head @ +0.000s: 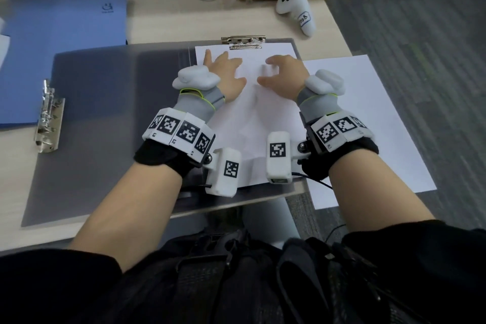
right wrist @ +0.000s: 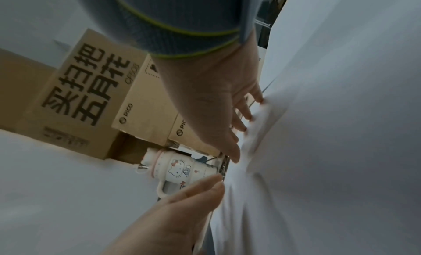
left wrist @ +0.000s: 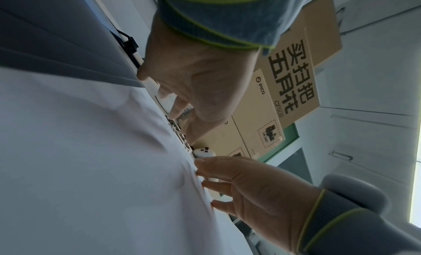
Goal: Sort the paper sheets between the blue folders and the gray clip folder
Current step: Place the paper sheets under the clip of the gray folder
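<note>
Fingers [head: 228,62] of the left hand [head: 226,75] lie spread flat on the paper sheet [head: 252,123], while the right hand [head: 284,73] presses it with bent fingertips, gripping nothing. This sheet lies under the clip [head: 244,42] of the open gray folder [head: 105,123]. Another sheet [head: 368,123] sits just right; a blue folder [head: 60,45] lies at far left.

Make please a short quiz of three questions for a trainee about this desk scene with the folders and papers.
1. True or false: both hands rest on the sheet in the gray clip folder.
2. Where is the second loose sheet? A) right of the gray folder B) on the blue folder
3. Fill in: the left hand and right hand lie just below the metal ____.

Key: 1 true; 2 A; 3 clip.
</note>
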The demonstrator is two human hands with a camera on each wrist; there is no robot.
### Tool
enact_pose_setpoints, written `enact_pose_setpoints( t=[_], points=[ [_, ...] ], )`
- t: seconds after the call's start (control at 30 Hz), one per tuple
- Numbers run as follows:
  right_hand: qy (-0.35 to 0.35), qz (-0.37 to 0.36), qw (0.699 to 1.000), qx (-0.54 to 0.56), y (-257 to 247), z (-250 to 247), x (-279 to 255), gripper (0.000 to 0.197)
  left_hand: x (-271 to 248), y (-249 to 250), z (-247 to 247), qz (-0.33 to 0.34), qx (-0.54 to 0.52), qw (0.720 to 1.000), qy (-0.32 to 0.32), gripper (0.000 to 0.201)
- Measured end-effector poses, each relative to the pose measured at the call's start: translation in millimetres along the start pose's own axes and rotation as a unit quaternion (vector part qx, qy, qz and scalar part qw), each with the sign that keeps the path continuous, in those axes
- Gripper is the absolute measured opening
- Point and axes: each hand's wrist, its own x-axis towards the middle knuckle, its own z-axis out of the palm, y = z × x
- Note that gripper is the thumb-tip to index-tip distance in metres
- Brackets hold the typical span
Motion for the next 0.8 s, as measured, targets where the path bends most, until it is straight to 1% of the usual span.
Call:
enact_pose_setpoints(
  t=[0.1,0.2,0.33,0.5,0.6,0.67,0.8],
  points=[
    [0.041,0.01,0.997,0.058,9,-6,-26,0.043,-17,18,5,0.041,-0.021,0.999,-0.003,0.046],
    [0.105,0.031,0.988,0.11,21,-13,-51,0.033,-26,33,16,0.086,-0.042,0.995,-0.012,0.043],
    [0.184,0.071,0.974,0.116,44,-20,-81,0.026,-38,54,34,0.125,-0.053,0.99,-0.024,0.04],
    [0.263,0.137,0.951,0.088,79,-28,-111,0.026,-46,79,53,0.167,-0.049,0.984,-0.039,0.038],
    [0.279,0.143,0.947,0.072,100,-27,-120,0.03,-48,92,61,0.184,-0.047,0.981,-0.041,0.036],
    [0.281,0.174,0.943,0.026,114,-30,-126,0.035,-49,103,68,0.195,-0.048,0.979,-0.041,0.036],
    [0.247,0.235,0.939,-0.05,134,-33,-134,0.05,-51,119,79,0.202,-0.044,0.977,-0.055,0.036]
  ],
)
